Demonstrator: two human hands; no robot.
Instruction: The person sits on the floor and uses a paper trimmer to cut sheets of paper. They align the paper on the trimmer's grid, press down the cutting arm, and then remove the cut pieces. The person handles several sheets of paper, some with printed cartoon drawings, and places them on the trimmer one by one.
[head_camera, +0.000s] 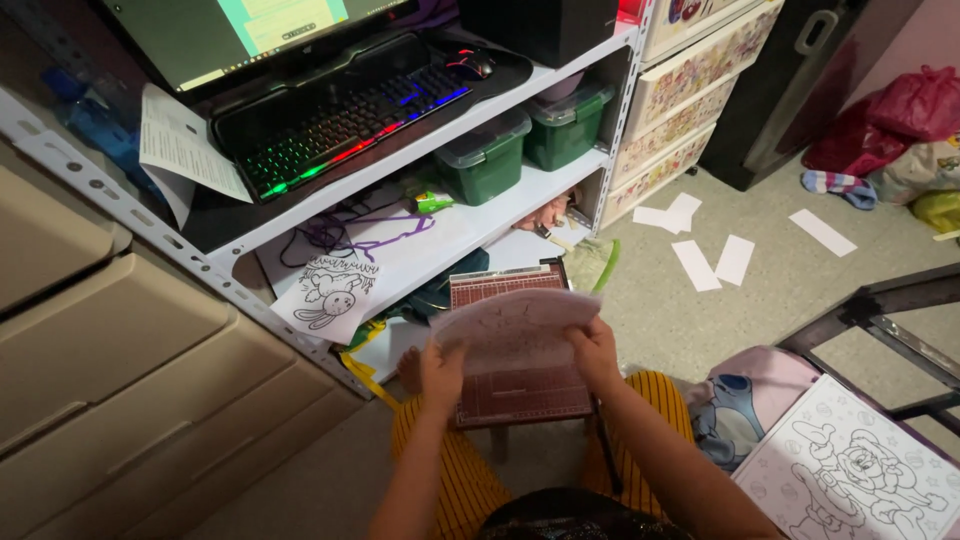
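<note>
Both my hands hold one sheet of paper (512, 325) with a faint line drawing, curved upward above a dark red paper cutter board (520, 395) that rests on my lap. My left hand (440, 372) grips the sheet's left edge. My right hand (592, 350) grips its right edge. My legs in yellow striped trousers (445, 470) are under the board.
A white metal shelf (470, 225) ahead holds a lit keyboard (340, 115), green storage boxes (485, 160) and a rabbit colouring page (335, 295). Paper strips (715, 262) lie on the floor. A cartoon colouring sheet (850, 475) lies at lower right beside a black metal frame (880, 300). Beige drawers (110, 340) stand at left.
</note>
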